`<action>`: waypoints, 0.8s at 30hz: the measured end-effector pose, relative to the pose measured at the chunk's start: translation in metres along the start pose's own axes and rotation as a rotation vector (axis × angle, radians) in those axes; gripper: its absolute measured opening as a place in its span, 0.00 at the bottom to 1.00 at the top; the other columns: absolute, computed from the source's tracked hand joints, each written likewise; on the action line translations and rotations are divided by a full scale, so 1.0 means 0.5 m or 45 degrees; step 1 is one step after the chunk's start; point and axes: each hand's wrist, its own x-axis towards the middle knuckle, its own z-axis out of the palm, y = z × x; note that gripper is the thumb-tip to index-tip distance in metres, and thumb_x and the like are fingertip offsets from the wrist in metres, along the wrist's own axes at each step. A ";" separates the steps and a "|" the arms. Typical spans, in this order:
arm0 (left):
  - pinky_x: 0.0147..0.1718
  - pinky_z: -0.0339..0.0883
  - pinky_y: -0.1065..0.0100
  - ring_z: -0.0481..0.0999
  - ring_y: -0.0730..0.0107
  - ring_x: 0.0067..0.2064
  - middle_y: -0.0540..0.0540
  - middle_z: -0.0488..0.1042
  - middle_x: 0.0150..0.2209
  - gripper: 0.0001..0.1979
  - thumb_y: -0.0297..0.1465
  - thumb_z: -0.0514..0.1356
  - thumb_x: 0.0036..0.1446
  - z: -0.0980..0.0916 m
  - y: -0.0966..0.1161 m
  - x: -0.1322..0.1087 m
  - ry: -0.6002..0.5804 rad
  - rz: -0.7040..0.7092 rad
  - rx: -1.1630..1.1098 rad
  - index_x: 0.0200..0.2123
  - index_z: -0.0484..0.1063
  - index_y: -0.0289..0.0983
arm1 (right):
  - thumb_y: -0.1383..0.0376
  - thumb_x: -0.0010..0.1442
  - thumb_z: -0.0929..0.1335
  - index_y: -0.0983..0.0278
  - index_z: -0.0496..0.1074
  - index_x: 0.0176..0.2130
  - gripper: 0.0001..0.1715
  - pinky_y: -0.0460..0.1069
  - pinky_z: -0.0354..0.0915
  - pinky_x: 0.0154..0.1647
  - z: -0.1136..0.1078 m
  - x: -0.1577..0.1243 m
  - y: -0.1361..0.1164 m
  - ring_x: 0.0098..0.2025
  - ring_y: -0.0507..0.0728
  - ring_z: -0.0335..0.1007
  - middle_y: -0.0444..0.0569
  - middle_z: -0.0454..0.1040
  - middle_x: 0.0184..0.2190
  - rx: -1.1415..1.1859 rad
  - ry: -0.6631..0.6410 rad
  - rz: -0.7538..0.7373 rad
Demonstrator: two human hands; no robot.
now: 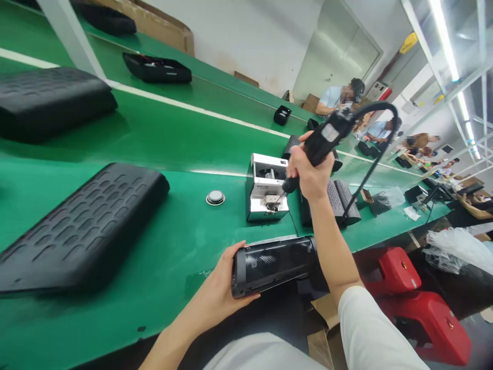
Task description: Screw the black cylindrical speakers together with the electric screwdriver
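Leftmost, a large black case with rounded relief tiles [88,221] lies on the glossy green surface [165,262]; beside it sits a small round silver metal dish [215,197]. Next, the left hand [223,275] curls its fingers around the left end of an elongated glossy black housing [275,262] at the surface's front edge; a slack hold could let it drop. Behind stands a boxy white-and-black metal machine [268,183]. The right hand's [310,169] fingers wrap tightly round a black electric screwdriver [323,141]; its slanted tip, at the machine's front, might slip. Its thick black cable [367,180] could snag.
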 end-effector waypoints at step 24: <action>0.73 0.67 0.33 0.68 0.35 0.76 0.30 0.61 0.75 0.64 0.45 0.77 0.60 -0.015 0.015 0.022 -0.042 0.147 0.003 0.83 0.37 0.46 | 0.67 0.53 0.72 0.56 0.66 0.40 0.15 0.45 0.54 0.13 0.011 -0.109 -0.232 0.13 0.46 0.53 0.26 0.59 0.18 0.154 0.111 0.010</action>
